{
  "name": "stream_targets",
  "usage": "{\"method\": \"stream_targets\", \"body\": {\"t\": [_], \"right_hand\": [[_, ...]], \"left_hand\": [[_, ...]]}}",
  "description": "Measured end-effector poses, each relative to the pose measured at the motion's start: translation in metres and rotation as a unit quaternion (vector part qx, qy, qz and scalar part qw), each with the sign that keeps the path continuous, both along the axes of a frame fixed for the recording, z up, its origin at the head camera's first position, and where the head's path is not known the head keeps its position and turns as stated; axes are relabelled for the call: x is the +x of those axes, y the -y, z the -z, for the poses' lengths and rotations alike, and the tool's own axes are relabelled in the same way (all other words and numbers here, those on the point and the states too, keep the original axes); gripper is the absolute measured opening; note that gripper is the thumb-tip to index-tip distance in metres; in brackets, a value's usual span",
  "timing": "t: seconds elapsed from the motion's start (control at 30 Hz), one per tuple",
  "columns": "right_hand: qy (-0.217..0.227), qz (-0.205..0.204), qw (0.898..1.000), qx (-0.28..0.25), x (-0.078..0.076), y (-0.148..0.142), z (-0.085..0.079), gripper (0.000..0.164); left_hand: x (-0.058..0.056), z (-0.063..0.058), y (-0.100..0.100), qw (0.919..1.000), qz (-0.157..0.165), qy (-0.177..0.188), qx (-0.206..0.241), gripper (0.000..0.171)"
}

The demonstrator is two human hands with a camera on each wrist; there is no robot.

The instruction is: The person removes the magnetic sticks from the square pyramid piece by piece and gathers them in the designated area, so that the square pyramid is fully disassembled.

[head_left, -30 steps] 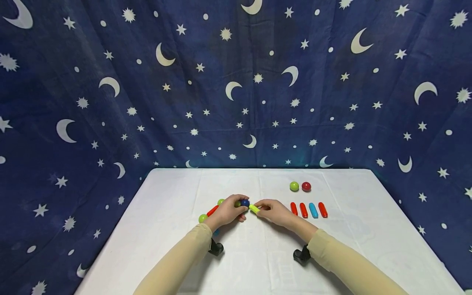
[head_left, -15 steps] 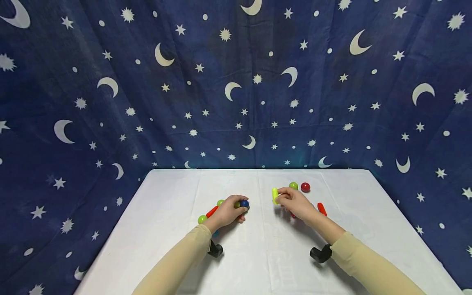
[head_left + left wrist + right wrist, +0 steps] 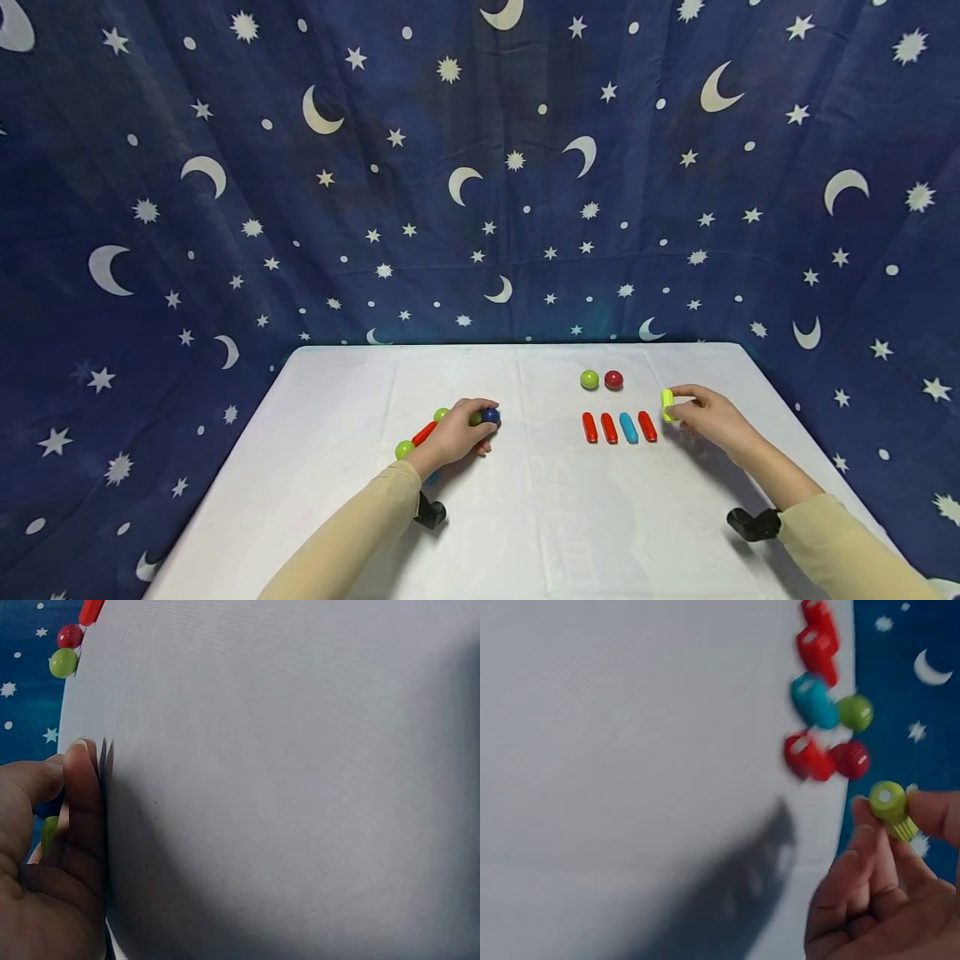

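Note:
In the head view my left hand (image 3: 457, 429) holds a dark blue ball (image 3: 491, 415) between thumb and fingers. That ball sits at the right end of an assembly of balls and rods; green balls (image 3: 404, 450) and a red rod (image 3: 424, 432) show behind the hand, which hides much of it. My right hand (image 3: 712, 419) pinches a short yellow rod (image 3: 667, 404), held upright above the table, right of the row of rods. The right wrist view shows the same yellow rod (image 3: 892, 810) between thumb and fingers, its light tip facing the camera.
On the white table (image 3: 540, 517) lies a row of red rods (image 3: 608, 428) with one blue rod (image 3: 628, 428) among them. A green ball (image 3: 589, 380) and a red ball (image 3: 613, 380) rest behind the row. A starry blue curtain (image 3: 480, 208) hangs beyond.
My right hand has carried the yellow rod from beside the blue ball, over the row of rods, to its right side. My left hand keeps its place on the blue ball.

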State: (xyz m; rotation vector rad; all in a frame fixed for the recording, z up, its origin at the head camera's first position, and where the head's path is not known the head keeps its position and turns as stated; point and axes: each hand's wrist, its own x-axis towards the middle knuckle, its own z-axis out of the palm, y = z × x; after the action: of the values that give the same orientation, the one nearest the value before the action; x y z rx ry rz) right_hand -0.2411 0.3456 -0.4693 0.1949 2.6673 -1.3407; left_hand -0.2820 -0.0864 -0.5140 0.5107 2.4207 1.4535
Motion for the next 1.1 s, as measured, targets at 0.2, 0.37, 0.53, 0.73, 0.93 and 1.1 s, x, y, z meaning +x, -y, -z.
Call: {"method": "stream_targets", "body": {"t": [0.2,0.37,0.53,0.73,0.93,1.1], "right_hand": [[0.016,-0.017,0.999,0.024,0.002,-0.017,0.021,0.059],[0.01,-0.028,0.999,0.04,0.001,-0.016,0.026,0.059],[0.013,-0.031,0.997,0.066,0.001,-0.013,0.026,0.061],[0.006,-0.04,0.996,0.08,0.002,-0.011,0.026,0.063],[0.007,-0.042,0.995,0.091,0.001,-0.012,0.028,0.064],[-0.001,-0.03,0.995,0.099,0.003,-0.014,0.029,0.068]], "left_hand": [[0.001,-0.001,0.001,1.0,0.002,0.001,0.002,0.04],[0.001,0.0,0.0,1.0,-0.001,0.002,0.002,0.04],[0.0,0.001,0.0,1.0,0.0,-0.003,-0.002,0.04],[-0.001,0.002,0.001,1.0,0.002,0.0,-0.001,0.04],[-0.002,0.003,0.003,1.0,0.0,0.001,-0.001,0.04],[0.0,0.001,0.002,0.9999,0.002,0.002,-0.013,0.042]]}}
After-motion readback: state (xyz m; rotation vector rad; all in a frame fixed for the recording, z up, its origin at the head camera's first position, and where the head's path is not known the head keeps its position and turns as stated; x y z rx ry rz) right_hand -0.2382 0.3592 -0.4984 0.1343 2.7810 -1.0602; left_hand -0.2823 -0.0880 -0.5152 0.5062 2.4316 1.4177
